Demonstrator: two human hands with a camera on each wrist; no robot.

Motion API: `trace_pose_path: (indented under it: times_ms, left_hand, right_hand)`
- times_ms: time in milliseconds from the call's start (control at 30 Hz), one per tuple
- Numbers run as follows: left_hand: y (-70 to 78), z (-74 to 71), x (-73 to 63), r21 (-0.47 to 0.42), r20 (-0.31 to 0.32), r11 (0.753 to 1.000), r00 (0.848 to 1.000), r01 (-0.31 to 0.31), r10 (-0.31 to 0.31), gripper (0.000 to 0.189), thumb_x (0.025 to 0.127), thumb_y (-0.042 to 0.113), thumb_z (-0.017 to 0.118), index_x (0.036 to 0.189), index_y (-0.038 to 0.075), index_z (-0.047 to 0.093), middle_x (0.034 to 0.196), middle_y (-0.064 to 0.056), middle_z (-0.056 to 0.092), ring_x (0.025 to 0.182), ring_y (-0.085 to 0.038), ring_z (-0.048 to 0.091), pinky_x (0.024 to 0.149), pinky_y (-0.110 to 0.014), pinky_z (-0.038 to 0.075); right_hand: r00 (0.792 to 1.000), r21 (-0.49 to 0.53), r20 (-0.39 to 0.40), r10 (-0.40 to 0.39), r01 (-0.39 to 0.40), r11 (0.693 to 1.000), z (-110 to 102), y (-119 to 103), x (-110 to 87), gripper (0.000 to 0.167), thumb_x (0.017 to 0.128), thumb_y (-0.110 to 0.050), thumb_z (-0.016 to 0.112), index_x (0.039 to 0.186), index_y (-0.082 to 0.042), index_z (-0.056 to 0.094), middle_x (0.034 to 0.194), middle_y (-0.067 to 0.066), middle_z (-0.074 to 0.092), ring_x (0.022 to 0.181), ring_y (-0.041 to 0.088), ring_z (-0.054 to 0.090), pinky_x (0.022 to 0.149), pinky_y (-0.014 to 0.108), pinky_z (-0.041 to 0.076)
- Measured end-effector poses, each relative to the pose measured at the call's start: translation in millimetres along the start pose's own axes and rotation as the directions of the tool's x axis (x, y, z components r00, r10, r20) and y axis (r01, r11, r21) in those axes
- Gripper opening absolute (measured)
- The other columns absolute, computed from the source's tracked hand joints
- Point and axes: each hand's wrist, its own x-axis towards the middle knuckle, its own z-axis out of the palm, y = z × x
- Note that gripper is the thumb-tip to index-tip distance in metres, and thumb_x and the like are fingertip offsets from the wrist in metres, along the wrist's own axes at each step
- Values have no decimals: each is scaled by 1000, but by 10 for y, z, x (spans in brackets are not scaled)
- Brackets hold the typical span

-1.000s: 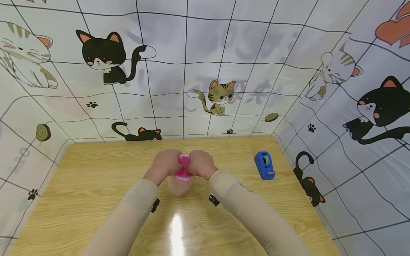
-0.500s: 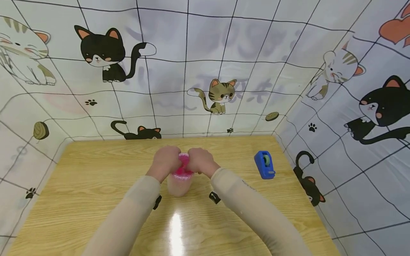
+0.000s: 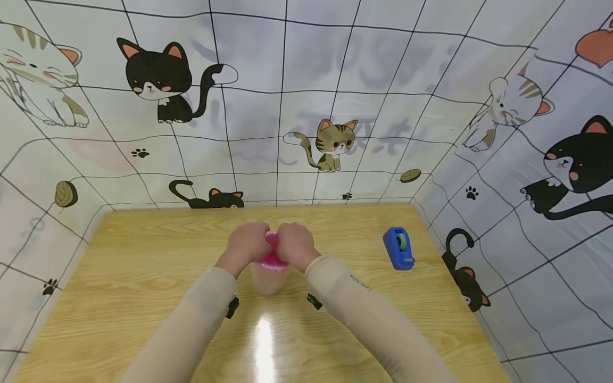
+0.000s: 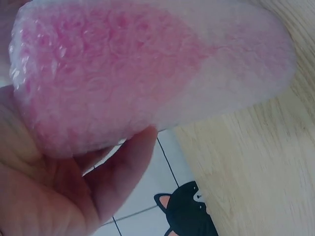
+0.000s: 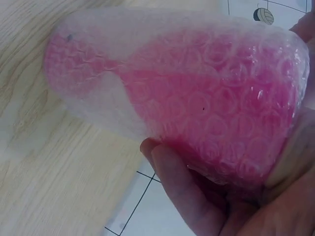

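A pink goblet-shaped piece in clear bubble wrap stands between both hands near the back of the table. Its broad pink bowl narrows to a stem and flares again to a foot, as the right wrist view shows. My left hand grips the bowl end from the left, a fingertip bent under its side. From the right, my right hand holds the same end, fingers curled along the wrap. The knuckles of both hands hide part of the upper end in the head view.
A blue tape dispenser with a roll sits at the right rear of the wooden table. Cloth printed with cats and a grid hangs along the back and both sides. A black strap end shows by the right wrist.
Both hands keep their hold on the wrapped goblet shape, which stays in place. The right hand has shifted slightly left, closer to the left hand.
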Motion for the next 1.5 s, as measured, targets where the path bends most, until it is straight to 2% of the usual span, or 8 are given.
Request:
trace_pose_path:
  times_ms: [133,233,467,633,767,1000,1200,1500]
  left_hand:
    - [-28,-39,-54,-148,96,987,995,54,-40,30,86,31,63,105,8,64,96,-8,66,76,-24,62,54,-33,53]
    - [-8,-45,-89,-219,143,967,985,127,-97,37,88,30,63,113,3,62,102,-12,66,75,-25,63,52,-35,57]
    - [81,8,-62,-107,118,985,985,137,-125,21,87,7,60,106,-4,61,91,-15,64,56,-24,65,44,-26,52]
    - [88,26,-71,-82,121,986,983,147,-137,23,87,2,59,109,-2,62,92,-15,64,59,-23,63,45,-26,52]
    - [72,58,-77,-117,93,986,989,121,-111,21,90,10,62,109,3,63,93,-13,65,63,-22,63,48,-27,52]
    - [39,83,-94,-132,59,990,997,47,-40,17,95,29,60,98,13,67,87,-5,66,62,-21,61,49,-30,50]
    - [28,66,-89,-79,9,997,1000,22,-21,15,93,19,57,80,14,63,75,-3,63,57,-19,59,48,-28,48]
    - [17,70,-66,-31,-22,999,999,-26,25,12,91,19,61,79,16,65,72,-1,63,56,-16,58,48,-27,46]
  right_hand:
    - [999,1,23,31,-31,1000,17,4,26,13,84,-21,71,77,-14,63,75,0,62,67,15,58,54,27,50]
    - [999,16,44,27,-28,999,9,19,23,9,80,-14,73,79,-14,63,75,0,62,67,15,57,54,25,49]
    - [991,88,131,-18,7,996,-33,102,14,9,82,-9,67,75,-10,62,71,3,64,50,14,61,45,23,50]
    - [976,121,208,-61,36,992,-57,144,17,13,85,-13,65,74,-10,59,67,3,61,51,15,60,45,23,48]
    - [966,177,220,-135,96,980,-74,209,13,13,87,-20,64,80,-10,59,71,4,60,56,19,62,49,28,54]
    - [948,285,237,-212,141,948,-91,285,-7,39,96,-41,57,109,-5,66,85,6,65,69,25,67,54,32,56]
    - [950,253,234,-208,147,956,-115,271,-16,12,90,-19,65,86,-7,62,80,5,61,69,27,68,60,34,59]
    - [988,116,138,-73,57,992,-110,144,-72,15,80,-13,71,69,-9,60,67,4,61,47,13,58,45,24,48]
